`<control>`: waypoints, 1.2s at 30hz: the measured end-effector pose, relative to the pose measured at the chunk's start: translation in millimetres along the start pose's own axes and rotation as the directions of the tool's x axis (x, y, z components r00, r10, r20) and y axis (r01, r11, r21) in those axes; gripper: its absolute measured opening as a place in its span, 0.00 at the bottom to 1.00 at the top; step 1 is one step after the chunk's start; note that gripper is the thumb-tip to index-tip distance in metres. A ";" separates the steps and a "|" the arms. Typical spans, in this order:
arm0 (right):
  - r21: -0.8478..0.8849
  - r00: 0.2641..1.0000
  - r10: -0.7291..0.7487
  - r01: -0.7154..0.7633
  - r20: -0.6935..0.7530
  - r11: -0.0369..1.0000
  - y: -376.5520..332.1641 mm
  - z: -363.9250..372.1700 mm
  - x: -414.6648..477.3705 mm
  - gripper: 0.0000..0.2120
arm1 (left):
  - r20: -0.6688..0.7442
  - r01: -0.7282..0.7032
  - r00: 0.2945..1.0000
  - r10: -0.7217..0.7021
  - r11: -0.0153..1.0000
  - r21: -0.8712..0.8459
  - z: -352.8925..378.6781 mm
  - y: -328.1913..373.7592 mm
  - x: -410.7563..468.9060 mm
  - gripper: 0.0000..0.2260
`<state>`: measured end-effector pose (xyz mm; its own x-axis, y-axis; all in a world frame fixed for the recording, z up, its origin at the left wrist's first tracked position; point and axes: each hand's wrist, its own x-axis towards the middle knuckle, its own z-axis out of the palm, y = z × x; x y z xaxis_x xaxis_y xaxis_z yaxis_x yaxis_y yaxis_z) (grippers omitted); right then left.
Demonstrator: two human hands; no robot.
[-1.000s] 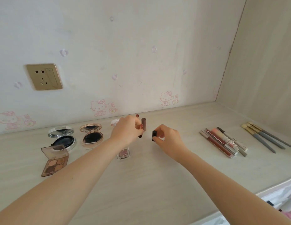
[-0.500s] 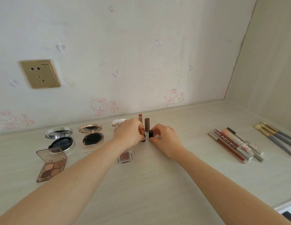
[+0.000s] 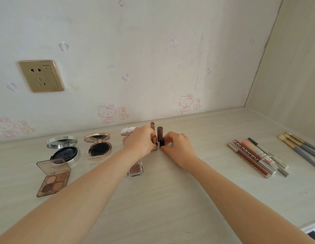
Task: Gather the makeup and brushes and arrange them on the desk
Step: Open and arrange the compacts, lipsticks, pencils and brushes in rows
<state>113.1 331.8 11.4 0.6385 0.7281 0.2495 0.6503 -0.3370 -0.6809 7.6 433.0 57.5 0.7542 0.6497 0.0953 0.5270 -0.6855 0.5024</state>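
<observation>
"COLORKEY" is printed in white along a dark red lip gloss tube [image 3: 248, 156], right of the frame; other print cannot be read.

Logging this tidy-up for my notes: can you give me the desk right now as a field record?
left hand: grips rose-gold lipstick, upright
right hand: pinches black lipstick, upright beside it
behind them: brown tube and pink tube, standing
left on desk: silver compact, rose-gold compact, both open; eyeshadow palette
right on desk: lip glosses side by side; brushes

four lipsticks [image 3: 160, 132]; three compacts [image 3: 98, 147]; three brushes [image 3: 300, 153]
</observation>
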 end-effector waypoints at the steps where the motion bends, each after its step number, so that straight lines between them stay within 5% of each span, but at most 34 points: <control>1: 0.000 1.000 0.001 -0.001 0.001 1.000 -0.6 -0.3 -0.2 0.07 | 0.000 -0.001 1.000 0.001 1.000 -0.002 -0.3 0.2 -0.1 0.07; 15: -0.106 1.000 -0.022 0.020 -0.016 0.994 0.7 -23.0 -22.2 0.12 | -0.067 -0.046 0.997 0.043 0.997 -0.056 -15.2 1.3 -14.0 0.07; 26: -0.340 0.999 -0.052 0.052 0.008 0.939 1.6 -68.1 -80.2 0.14 | -0.194 -0.231 0.946 0.261 0.959 0.162 -18.7 11.1 -54.6 0.09; 36: -0.442 0.998 -0.034 0.008 -0.050 0.897 29.7 -118.2 -141.3 0.14 | -0.102 -0.359 0.925 0.366 0.930 0.082 30.0 52.3 -81.2 0.13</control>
<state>90.9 148.3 37.3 0.6360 0.7083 0.3063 0.7704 -0.5603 -0.3042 -14.4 334.5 50.2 0.8509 0.3831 0.3595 0.2512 -0.8977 0.3621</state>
